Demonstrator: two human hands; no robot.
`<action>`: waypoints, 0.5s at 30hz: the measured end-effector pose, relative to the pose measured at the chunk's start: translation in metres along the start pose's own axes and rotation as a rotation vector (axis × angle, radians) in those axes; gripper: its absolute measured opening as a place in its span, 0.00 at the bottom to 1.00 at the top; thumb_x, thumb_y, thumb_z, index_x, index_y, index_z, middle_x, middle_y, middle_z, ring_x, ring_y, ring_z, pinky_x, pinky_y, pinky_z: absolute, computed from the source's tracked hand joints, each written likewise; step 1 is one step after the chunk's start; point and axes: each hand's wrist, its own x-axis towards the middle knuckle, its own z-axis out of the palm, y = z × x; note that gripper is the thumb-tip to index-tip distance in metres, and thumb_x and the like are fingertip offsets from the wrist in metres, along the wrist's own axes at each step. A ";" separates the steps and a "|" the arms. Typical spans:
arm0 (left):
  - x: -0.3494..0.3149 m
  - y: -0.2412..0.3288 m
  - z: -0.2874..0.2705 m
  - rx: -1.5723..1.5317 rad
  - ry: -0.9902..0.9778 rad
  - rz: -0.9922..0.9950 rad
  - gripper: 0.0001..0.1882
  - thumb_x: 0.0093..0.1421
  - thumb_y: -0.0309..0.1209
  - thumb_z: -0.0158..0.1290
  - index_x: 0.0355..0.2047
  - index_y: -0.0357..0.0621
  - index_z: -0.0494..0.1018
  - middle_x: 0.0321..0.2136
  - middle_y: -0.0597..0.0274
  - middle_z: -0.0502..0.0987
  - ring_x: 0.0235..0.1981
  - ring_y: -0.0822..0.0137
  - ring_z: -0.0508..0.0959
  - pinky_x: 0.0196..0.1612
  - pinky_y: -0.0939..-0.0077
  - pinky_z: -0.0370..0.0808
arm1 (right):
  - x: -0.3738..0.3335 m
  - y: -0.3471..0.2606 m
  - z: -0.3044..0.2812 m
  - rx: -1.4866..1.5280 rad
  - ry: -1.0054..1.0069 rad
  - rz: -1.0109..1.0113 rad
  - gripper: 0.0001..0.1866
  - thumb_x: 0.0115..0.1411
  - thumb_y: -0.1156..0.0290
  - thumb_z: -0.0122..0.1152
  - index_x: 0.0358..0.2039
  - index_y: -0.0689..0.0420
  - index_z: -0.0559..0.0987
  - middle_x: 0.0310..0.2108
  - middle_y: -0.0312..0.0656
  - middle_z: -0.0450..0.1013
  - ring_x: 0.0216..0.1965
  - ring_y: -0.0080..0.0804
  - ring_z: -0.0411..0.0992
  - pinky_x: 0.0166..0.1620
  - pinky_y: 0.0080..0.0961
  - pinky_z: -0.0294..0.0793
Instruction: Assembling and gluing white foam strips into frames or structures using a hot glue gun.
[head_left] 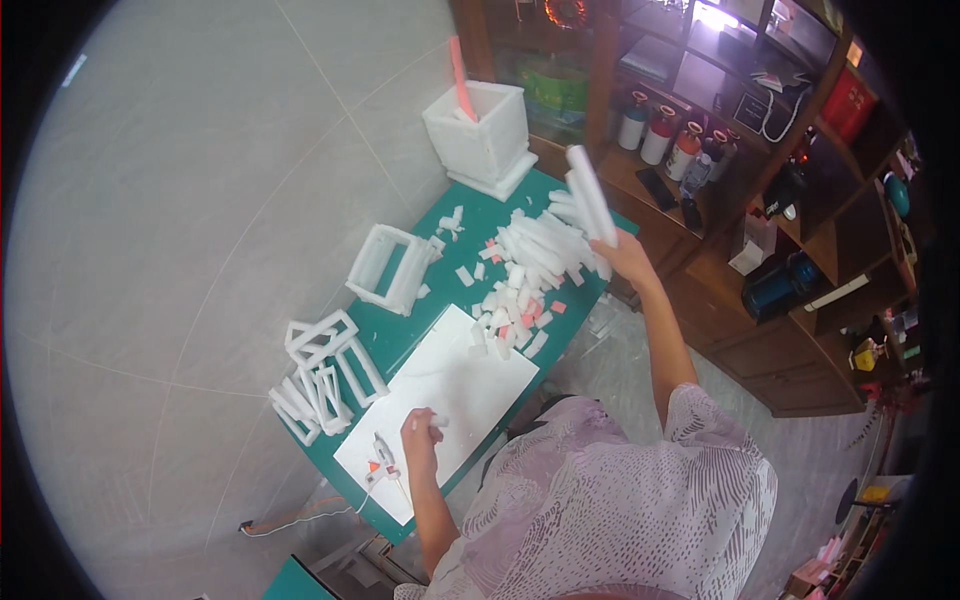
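My right hand [628,258] grips the lower end of long white foam strips [592,195], held tilted up over the far right end of the table. Below it lies a pile of similar white strips [535,245]. My left hand [420,432] is closed round a small white foam piece [439,422] above a white board [455,385]. Close to that hand, a hot glue gun [383,455] rests on the board with its cord trailing off the table edge. Small white and pink foam blocks [512,305] lie heaped beside the board's far end.
Several open foam frames [325,385] lean together at the table's left, with a box-shaped foam frame [388,268] behind. A white foam planter-like box [480,130] holding a pink strip stands at the far corner of the green tabletop [440,245]. Wooden shelves [690,220] rise on the right.
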 end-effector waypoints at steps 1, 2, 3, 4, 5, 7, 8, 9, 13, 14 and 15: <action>0.000 0.003 0.011 0.001 0.008 0.003 0.10 0.58 0.34 0.48 0.26 0.39 0.70 0.16 0.67 0.68 0.14 0.78 0.63 0.17 0.84 0.60 | 0.014 0.003 0.003 -0.189 -0.018 -0.056 0.21 0.50 0.61 0.61 0.42 0.59 0.76 0.34 0.41 0.75 0.34 0.29 0.72 0.38 0.25 0.69; -0.001 0.003 0.022 0.056 -0.026 -0.001 0.10 0.58 0.33 0.49 0.26 0.40 0.70 0.16 0.67 0.67 0.14 0.79 0.63 0.17 0.84 0.59 | 0.030 0.005 0.007 -0.252 -0.046 -0.014 0.23 0.47 0.58 0.63 0.42 0.57 0.77 0.37 0.46 0.75 0.37 0.36 0.73 0.41 0.28 0.70; 0.000 0.003 0.034 0.109 -0.066 -0.002 0.09 0.58 0.33 0.49 0.25 0.40 0.70 0.15 0.68 0.67 0.14 0.79 0.62 0.17 0.85 0.59 | 0.048 0.011 0.008 -0.252 -0.049 -0.019 0.23 0.47 0.58 0.63 0.42 0.57 0.77 0.37 0.46 0.75 0.37 0.36 0.73 0.41 0.28 0.70; 0.000 -0.001 0.044 0.098 -0.066 -0.010 0.09 0.58 0.33 0.50 0.25 0.41 0.70 0.14 0.69 0.66 0.14 0.80 0.62 0.17 0.85 0.58 | 0.066 0.017 0.011 -0.290 -0.056 -0.078 0.23 0.46 0.57 0.63 0.41 0.57 0.77 0.37 0.46 0.75 0.38 0.38 0.72 0.42 0.30 0.69; -0.001 -0.006 0.053 0.093 -0.056 -0.013 0.09 0.58 0.33 0.50 0.25 0.41 0.70 0.14 0.69 0.66 0.14 0.80 0.62 0.17 0.85 0.58 | 0.084 0.026 0.015 -0.329 -0.072 -0.133 0.24 0.46 0.56 0.63 0.41 0.57 0.77 0.37 0.47 0.75 0.39 0.41 0.72 0.44 0.31 0.69; -0.004 -0.017 0.069 0.023 -0.034 -0.022 0.10 0.58 0.33 0.50 0.24 0.42 0.70 0.14 0.70 0.66 0.14 0.80 0.62 0.17 0.85 0.58 | 0.115 0.031 0.017 -0.439 -0.100 -0.182 0.25 0.45 0.57 0.63 0.43 0.56 0.75 0.39 0.48 0.74 0.41 0.42 0.71 0.45 0.31 0.69; -0.005 -0.023 0.076 0.006 -0.002 -0.038 0.10 0.58 0.34 0.50 0.24 0.42 0.70 0.14 0.70 0.66 0.13 0.80 0.62 0.17 0.85 0.58 | 0.127 0.037 0.020 -0.544 -0.118 -0.225 0.27 0.45 0.57 0.64 0.45 0.55 0.74 0.41 0.49 0.73 0.43 0.44 0.71 0.47 0.32 0.68; -0.008 -0.025 0.084 0.001 0.004 -0.043 0.10 0.58 0.34 0.50 0.24 0.42 0.70 0.14 0.70 0.66 0.13 0.80 0.62 0.17 0.85 0.58 | 0.139 0.052 0.021 -0.549 -0.126 -0.225 0.27 0.45 0.57 0.64 0.45 0.55 0.74 0.41 0.49 0.73 0.43 0.44 0.71 0.47 0.32 0.68; -0.013 -0.038 0.102 -0.039 0.081 -0.072 0.09 0.58 0.33 0.50 0.24 0.43 0.70 0.13 0.71 0.65 0.13 0.80 0.62 0.17 0.85 0.59 | 0.140 0.076 0.036 -0.723 -0.072 -0.166 0.34 0.44 0.59 0.64 0.52 0.54 0.66 0.48 0.50 0.67 0.50 0.47 0.64 0.50 0.38 0.66; -0.011 -0.039 0.105 -0.041 0.077 -0.076 0.09 0.58 0.33 0.50 0.24 0.43 0.70 0.13 0.71 0.64 0.13 0.80 0.62 0.17 0.85 0.59 | 0.127 0.075 0.037 -0.845 0.003 -0.158 0.35 0.45 0.60 0.63 0.53 0.54 0.64 0.50 0.50 0.64 0.51 0.49 0.61 0.51 0.40 0.65; -0.010 -0.039 0.109 -0.038 0.086 -0.073 0.09 0.58 0.33 0.50 0.24 0.43 0.70 0.13 0.71 0.64 0.13 0.80 0.62 0.17 0.85 0.59 | 0.119 0.081 0.037 -0.839 -0.002 -0.162 0.35 0.45 0.60 0.63 0.53 0.54 0.64 0.50 0.50 0.64 0.51 0.49 0.61 0.51 0.40 0.65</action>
